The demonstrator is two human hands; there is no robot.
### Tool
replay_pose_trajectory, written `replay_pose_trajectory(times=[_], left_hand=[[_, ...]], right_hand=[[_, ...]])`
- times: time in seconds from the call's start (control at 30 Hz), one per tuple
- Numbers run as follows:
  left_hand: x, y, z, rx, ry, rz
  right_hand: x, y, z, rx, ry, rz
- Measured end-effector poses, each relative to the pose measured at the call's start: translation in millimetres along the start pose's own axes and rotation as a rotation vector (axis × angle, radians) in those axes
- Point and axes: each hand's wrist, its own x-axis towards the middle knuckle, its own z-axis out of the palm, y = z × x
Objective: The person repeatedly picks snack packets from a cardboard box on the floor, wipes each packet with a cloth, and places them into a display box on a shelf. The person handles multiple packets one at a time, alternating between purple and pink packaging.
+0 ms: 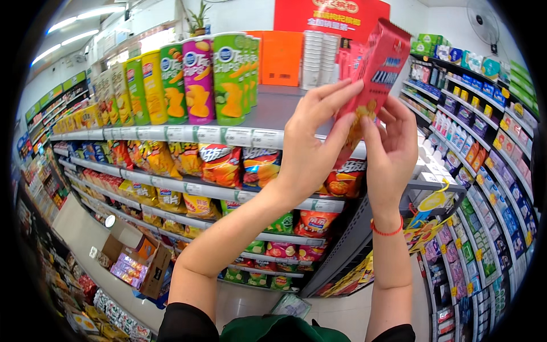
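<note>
A tall red snack packet [381, 64], printed with writing and a food picture, is held up at chest height or above, tilted with its crimped top to the right. My left hand [314, 132] grips its left side, fingers laid across the front edge. On the packet's lower right side, my right hand [391, 141] holds it between thumb and curled fingers. Both hands are in front of the shelf's right end. Behind them, several pink packets [351, 62] stand on the top shelf [277, 107], partly hidden by the packet and my left hand.
Chip canisters [198, 81] line the top shelf's left part, beside an orange box [280, 57] and stacked paper cups [313, 60]. Bagged snacks [220, 164] fill lower shelves. An opened carton [156, 269] stands at lower left. A wire-edged rack [459, 192] juts out at right.
</note>
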Motion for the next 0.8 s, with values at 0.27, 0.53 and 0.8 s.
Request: replay_pose_trajectory(times=[0.27, 0.53, 0.8], left_hand=[[-67.4, 34.6, -85.6, -0.118, 0.082, -0.285], [-152.3, 64.4, -186.4, -0.143, 0.224, -0.551], [-220.4, 106.0, -277.7, -0.027, 0.434, -0.778]], right_hand=[[-72.2, -7.2, 69.1, 0.162, -0.105, 0.2], [-160.3, -8.8, 157.5, 0.243, -0.275, 0.426], [-237.6, -26.6, 248.1, 0.339, -0.427, 0.61]])
